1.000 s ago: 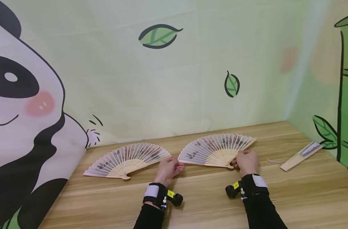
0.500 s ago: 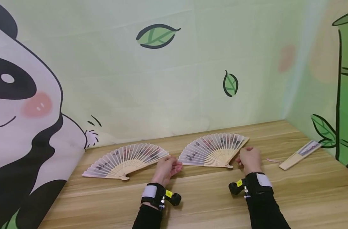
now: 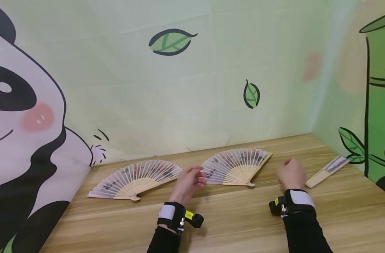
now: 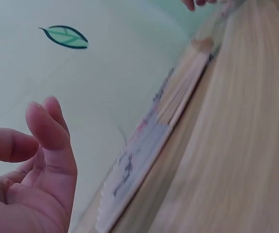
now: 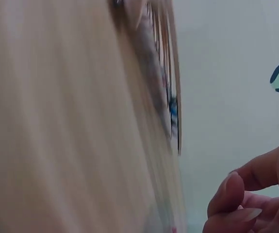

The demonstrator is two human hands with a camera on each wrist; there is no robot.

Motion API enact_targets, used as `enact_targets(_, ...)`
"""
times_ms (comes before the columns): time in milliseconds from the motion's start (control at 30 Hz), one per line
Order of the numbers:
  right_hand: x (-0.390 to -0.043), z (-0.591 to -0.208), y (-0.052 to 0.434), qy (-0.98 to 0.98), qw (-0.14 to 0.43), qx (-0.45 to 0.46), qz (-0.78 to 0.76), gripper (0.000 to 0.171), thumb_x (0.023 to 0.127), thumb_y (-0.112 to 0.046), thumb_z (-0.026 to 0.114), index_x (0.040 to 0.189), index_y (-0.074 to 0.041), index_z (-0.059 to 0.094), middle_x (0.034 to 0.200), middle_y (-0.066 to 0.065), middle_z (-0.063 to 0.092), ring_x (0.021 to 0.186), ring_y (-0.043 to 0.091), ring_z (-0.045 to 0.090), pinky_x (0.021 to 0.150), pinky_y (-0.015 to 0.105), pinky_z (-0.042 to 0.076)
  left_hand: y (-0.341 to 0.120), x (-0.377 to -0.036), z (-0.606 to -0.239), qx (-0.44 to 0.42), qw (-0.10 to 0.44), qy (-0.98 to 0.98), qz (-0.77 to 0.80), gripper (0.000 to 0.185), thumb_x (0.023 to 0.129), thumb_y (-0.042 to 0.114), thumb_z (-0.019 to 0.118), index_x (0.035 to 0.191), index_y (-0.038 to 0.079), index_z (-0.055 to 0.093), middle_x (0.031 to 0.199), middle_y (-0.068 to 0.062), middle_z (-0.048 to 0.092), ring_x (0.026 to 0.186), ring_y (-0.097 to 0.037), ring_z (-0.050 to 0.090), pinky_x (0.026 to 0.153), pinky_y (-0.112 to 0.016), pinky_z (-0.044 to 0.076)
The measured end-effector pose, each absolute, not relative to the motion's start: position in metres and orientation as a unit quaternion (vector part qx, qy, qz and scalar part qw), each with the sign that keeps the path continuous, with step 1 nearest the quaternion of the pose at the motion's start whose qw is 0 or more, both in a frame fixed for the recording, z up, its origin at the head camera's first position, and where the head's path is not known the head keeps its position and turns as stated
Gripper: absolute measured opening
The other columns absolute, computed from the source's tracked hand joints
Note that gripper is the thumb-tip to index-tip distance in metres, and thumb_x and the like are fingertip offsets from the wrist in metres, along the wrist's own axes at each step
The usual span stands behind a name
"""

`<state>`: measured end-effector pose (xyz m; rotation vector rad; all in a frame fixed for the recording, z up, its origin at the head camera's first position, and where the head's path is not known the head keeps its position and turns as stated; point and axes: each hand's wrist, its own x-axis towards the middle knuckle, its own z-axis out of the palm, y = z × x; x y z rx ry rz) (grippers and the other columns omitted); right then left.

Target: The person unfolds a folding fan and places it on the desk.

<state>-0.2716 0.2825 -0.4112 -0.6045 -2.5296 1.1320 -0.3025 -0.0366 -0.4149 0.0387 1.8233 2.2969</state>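
Opened fan (image 3: 235, 167), laid flat on the wooden surface (image 3: 236, 218) between both hands, its left edge neared by the released left hand (image 3: 189, 182); right hand (image 3: 292, 173) loosely curled, nothing held.

The open fan (image 3: 235, 167) has pale wooden ribs and matt printed paper; the table (image 3: 243, 225) is smooth wood.

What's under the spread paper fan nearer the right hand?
Only the light wooden table shows around the open bamboo-ribbed paper fan, which lies flat on it. Anything beneath its leaf is covered. The left hand is at its left edge; the right hand is clear of it.
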Motion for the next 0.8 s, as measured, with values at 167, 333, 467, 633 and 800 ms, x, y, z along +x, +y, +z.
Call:
enact_targets(167, -0.267, -0.416, 0.316, -0.911, 0.120, -0.195, 0.342, 0.030, 0.090, -0.016, 0.046, 0.102, 0.011, 0.054, 0.105, 0.034, 0.056, 0.101, 0.055, 0.049, 0.082, 0.057, 0.041, -0.028, -0.295, -0.405, 0.049, 0.118, 0.596, 0.793, 0.020, 0.103, 0.010, 0.045, 0.115, -0.001, 0.056, 0.084, -0.007, 0.062, 0.064, -0.010, 0.059, 0.056, -0.018, 0.048)
enact_targets(333, -0.261, -0.416, 0.351, -0.931, 0.106, -0.178, 0.300, 0.025, 0.083, -0.012, 0.050, 0.082, 0.011, 0.058, 0.092, 0.034, 0.058, 0.089, 0.052, 0.053, 0.073, 0.054, 0.045, -0.022, -0.289, -0.397, 0.072, 0.128, 0.585, 0.798, 0.018, 0.103, 0.010, 0.046, 0.112, 0.000, 0.058, 0.082, -0.006, 0.064, 0.064, -0.011, 0.059, 0.056, -0.019, 0.048)
enact_targets(467, -0.253, -0.416, 0.371, -0.933, 0.077, -0.174, 0.306, 0.024, 0.080, -0.009, 0.049, 0.061, 0.003, 0.057, 0.067, 0.018, 0.057, 0.066, 0.034, 0.055, 0.056, 0.040, 0.043, -0.017, -0.286, -0.392, 0.084, 0.137, 0.577, 0.801, 0.020, 0.103, 0.011, 0.046, 0.113, 0.000, 0.059, 0.083, -0.006, 0.064, 0.064, -0.011, 0.059, 0.056, -0.019, 0.048)
enact_targets(633, -0.243, -0.418, 0.382, -0.909, 0.040, -0.187, 0.371, 0.041, 0.092, -0.017, 0.042, 0.062, 0.003, 0.062, 0.047, 0.003, 0.056, 0.044, 0.019, 0.055, 0.046, 0.032, 0.044, -0.011, -0.281, -0.385, 0.094, 0.143, 0.569, 0.804, 0.020, 0.103, 0.010, 0.046, 0.115, -0.002, 0.058, 0.082, -0.006, 0.064, 0.063, -0.010, 0.059, 0.055, -0.019, 0.048)
enact_targets(800, -0.240, -0.419, 0.387, -0.893, 0.014, -0.193, 0.406, 0.041, 0.094, -0.025, 0.046, 0.072, 0.006, 0.062, 0.050, 0.003, 0.057, 0.045, 0.017, 0.056, 0.046, 0.031, 0.048, -0.003, -0.275, -0.380, 0.102, 0.155, 0.575, 0.797, 0.020, 0.103, 0.011, 0.047, 0.114, -0.001, 0.058, 0.081, -0.005, 0.064, 0.062, -0.010, 0.059, 0.054, -0.019, 0.048)
